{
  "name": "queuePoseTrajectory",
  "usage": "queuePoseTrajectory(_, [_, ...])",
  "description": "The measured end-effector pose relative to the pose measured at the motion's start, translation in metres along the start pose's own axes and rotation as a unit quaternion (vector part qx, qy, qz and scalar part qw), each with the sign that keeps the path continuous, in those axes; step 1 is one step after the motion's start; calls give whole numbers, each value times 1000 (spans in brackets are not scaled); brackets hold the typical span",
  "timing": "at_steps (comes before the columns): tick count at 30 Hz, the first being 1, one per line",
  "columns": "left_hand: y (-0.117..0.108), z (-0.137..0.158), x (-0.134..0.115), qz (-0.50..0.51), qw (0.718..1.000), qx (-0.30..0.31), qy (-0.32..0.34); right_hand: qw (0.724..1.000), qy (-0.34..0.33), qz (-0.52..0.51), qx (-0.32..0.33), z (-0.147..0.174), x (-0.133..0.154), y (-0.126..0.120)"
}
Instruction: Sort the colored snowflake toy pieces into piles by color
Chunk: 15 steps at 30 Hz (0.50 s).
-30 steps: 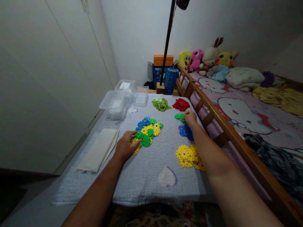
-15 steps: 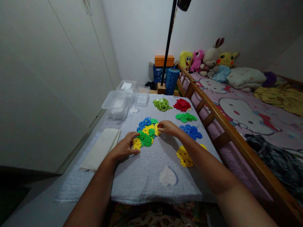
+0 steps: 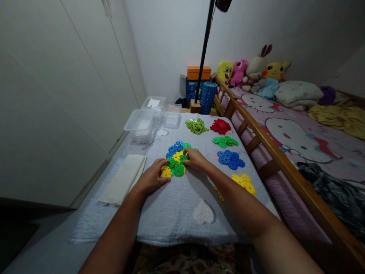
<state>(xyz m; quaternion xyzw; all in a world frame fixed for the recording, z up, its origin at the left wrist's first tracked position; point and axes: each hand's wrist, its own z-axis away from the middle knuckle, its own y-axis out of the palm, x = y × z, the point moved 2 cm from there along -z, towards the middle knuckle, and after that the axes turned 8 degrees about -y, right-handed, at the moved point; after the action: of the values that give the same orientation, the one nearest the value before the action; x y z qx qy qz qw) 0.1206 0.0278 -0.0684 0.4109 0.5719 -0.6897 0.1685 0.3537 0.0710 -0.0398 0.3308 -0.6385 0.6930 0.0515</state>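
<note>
A mixed pile of notched, flower-shaped plastic discs lies mid-table, with blue discs (image 3: 173, 149), green discs (image 3: 178, 169) and yellow discs (image 3: 166, 172) overlapping. My left hand (image 3: 154, 176) rests at the pile's left side, thumb and fingers apart around the yellow disc there. On the right side, my right hand (image 3: 195, 158) has its fingers curled in, thumb and forefinger at the edge of a green disc (image 3: 183, 159). Part of the pile is hidden under this hand. Sorted heaps stand to the right: blue (image 3: 230, 159), green (image 3: 226, 142) and yellow (image 3: 244, 182), partly covered by my right forearm.
Light green pieces (image 3: 196, 126) and red pieces (image 3: 220, 126) lie at the back. Clear plastic boxes (image 3: 139, 121) stand back left, near a folded cream cloth (image 3: 123, 179). A wooden bed rail (image 3: 256, 146) borders the right side. Behind the table rises a black pole (image 3: 203, 57).
My right hand has moved slightly left, further over the mixed pile. More of the yellow heap shows beside my right forearm. My left hand stays almost in place.
</note>
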Motion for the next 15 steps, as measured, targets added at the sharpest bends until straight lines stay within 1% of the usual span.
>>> queuePoseTrajectory(3, [3,-1,-5,-45,998,-35,-7,997,14,-71,2,0,-5,-2])
queuePoseTrajectory(6, [7,-2,-10,-91,993,-65,-25,993,31,-112,-18,0,-12,-5])
queuePoseTrajectory(11, [14,-5,-15,-138,985,-99,-26,990,58,-110,-67,0,-24,-6])
queuePoseTrajectory(15, [17,-6,-19,-159,981,-105,-25,989,73,-86,-93,0,-29,-7])
